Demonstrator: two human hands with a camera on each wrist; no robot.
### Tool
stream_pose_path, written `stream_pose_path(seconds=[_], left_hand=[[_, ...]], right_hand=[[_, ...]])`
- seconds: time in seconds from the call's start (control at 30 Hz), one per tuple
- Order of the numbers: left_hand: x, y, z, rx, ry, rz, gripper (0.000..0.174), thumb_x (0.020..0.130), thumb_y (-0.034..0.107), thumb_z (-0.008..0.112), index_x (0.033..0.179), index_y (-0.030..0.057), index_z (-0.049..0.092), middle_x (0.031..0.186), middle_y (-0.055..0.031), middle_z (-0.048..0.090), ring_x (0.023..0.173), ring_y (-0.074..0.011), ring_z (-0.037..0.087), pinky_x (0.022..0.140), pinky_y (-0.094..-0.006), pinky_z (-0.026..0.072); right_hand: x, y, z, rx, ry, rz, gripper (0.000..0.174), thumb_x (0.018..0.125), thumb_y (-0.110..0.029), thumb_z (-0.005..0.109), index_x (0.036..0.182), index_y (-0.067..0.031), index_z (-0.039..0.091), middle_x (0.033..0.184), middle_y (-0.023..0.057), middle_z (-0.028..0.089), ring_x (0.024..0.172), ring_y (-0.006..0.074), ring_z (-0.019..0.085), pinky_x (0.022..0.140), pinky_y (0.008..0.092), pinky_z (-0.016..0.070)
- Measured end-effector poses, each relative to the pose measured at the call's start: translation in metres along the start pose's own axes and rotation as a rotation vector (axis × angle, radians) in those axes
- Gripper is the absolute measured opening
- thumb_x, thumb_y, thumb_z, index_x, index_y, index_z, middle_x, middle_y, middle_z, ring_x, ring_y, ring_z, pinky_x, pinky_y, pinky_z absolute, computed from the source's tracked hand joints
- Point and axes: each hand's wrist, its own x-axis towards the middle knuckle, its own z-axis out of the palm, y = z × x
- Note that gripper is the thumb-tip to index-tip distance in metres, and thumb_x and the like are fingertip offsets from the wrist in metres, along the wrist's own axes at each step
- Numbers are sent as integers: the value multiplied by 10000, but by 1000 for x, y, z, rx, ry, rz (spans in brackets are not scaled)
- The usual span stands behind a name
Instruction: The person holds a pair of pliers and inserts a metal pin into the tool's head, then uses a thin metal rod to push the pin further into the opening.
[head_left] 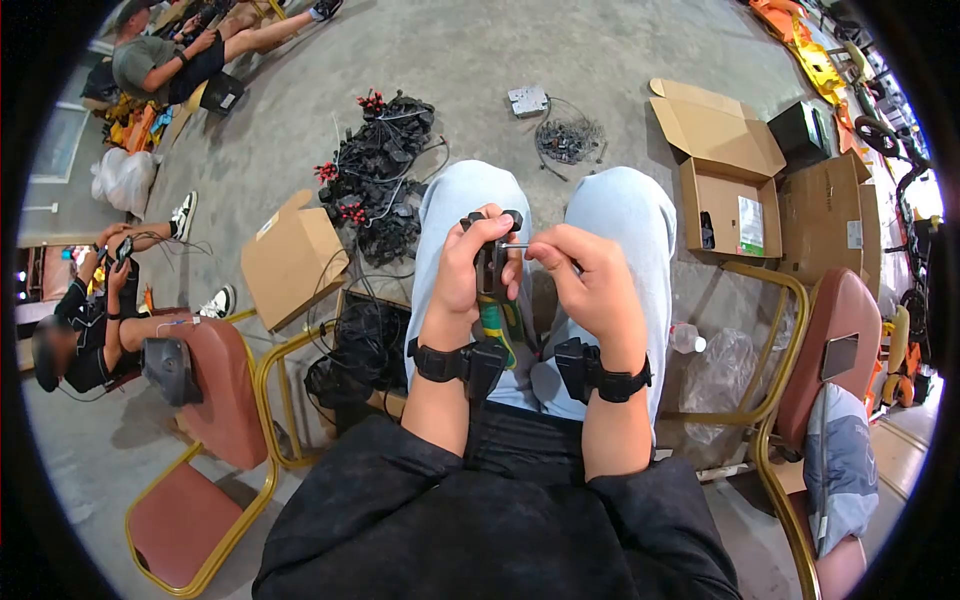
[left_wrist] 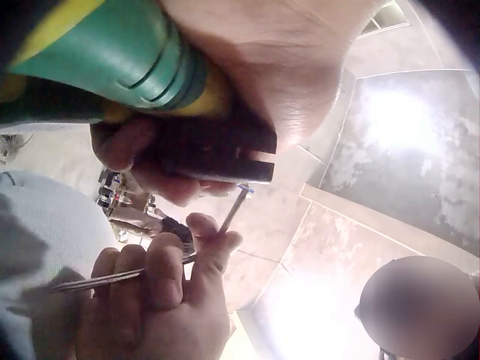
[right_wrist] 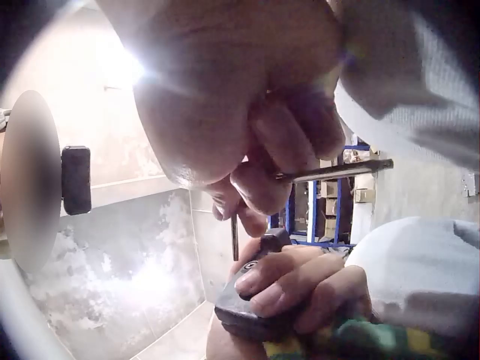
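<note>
In the head view, my left hand grips a pliers-like tool by its black head, between my knees. Its green-and-yellow handles point down toward my lap. The left wrist view shows a slot in the black head beside a thick green handle. My right hand pinches a thin bent metal rod, which looks like a hex key. One end of the rod points at a round recess in the black head; the other end sticks out past my curled fingers.
A heap of black parts with red tips and a grey box with cables lie on the floor ahead. Cardboard boxes stand on both sides. Chairs flank me, and two people sit at the left.
</note>
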Motion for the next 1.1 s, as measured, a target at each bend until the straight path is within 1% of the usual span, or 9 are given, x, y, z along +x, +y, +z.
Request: stream_pose_path(seconds=[0.1, 0.2, 0.33, 0.4, 0.63, 0.7, 0.83, 1.03, 1.1], left_hand=[[1, 0, -3, -38, -44, 1, 204, 866, 217, 565, 757, 83, 458, 521, -69, 495, 372, -164, 479, 364, -269, 409], [0, -1, -3, -48, -26, 8, 199, 866, 213, 565, 759, 83, 460, 521, -69, 496, 368, -163, 475, 365, -270, 411], [-1, -1, -3, -24, -12, -4, 200, 862, 213, 574, 761, 80, 464, 539, -67, 504, 374, -159, 481, 364, -272, 418], [0, -2, -2, -44, -14, -1, 201, 861, 212, 578, 761, 80, 465, 554, -67, 512, 382, -156, 488, 365, -273, 423], [0, -2, -1, -40, 1, -1, 193, 858, 204, 582, 771, 81, 462, 610, -63, 537, 407, -138, 503, 371, -274, 437], [0, -2, -1, -54, 7, 12, 192, 859, 204, 582, 773, 80, 462, 609, -64, 536, 406, -138, 503, 370, -273, 436], [-1, -1, -2, -26, -14, 0, 193, 862, 205, 579, 773, 82, 460, 588, -66, 531, 404, -138, 499, 371, -267, 432], [-1, 1, -1, -40, -1, 1, 195, 867, 213, 565, 774, 80, 457, 531, -73, 509, 383, -148, 477, 370, -264, 421], [-2, 2, -4, -37, -51, -5, 195, 868, 215, 561, 776, 78, 457, 518, -75, 502, 376, -152, 471, 368, -264, 419]], right_hand=[[2, -2, -1, -109, -11, -59, 85, 849, -61, 590, 886, -43, 663, 739, 118, 585, 676, 278, 603, 607, 339, 471], [2, 8, 5, -36, 60, -100, 91, 832, -49, 592, 880, -49, 669, 746, 110, 556, 710, 270, 599, 637, 342, 473], [3, 5, 4, -85, 102, -179, 87, 854, -72, 590, 882, -47, 668, 699, 109, 571, 641, 258, 593, 588, 331, 463], [0, -5, 1, 5, -14, 173, 104, 883, -107, 585, 878, -36, 662, 621, 112, 569, 534, 243, 566, 514, 310, 434], [-2, -5, 5, 98, -8, 260, 134, 905, -118, 570, 869, -15, 648, 570, 128, 553, 449, 211, 528, 452, 295, 392], [-3, -1, 10, 59, 91, 152, 220, 937, -146, 549, 806, 6, 641, 475, 4, 449, 438, 52, 413, 421, 235, 312], [-2, -3, 10, 41, 96, 131, 237, 942, -152, 541, 797, 6, 640, 472, 1, 449, 435, 49, 405, 417, 238, 310], [-2, -9, 4, 195, 2, 304, 239, 958, -164, 519, 831, 2, 636, 461, -18, 434, 431, 38, 395, 412, 222, 296], [-3, -7, -1, 187, 28, 270, 140, 917, -118, 564, 864, -19, 648, 512, 58, 507, 457, 117, 510, 457, 266, 391]])
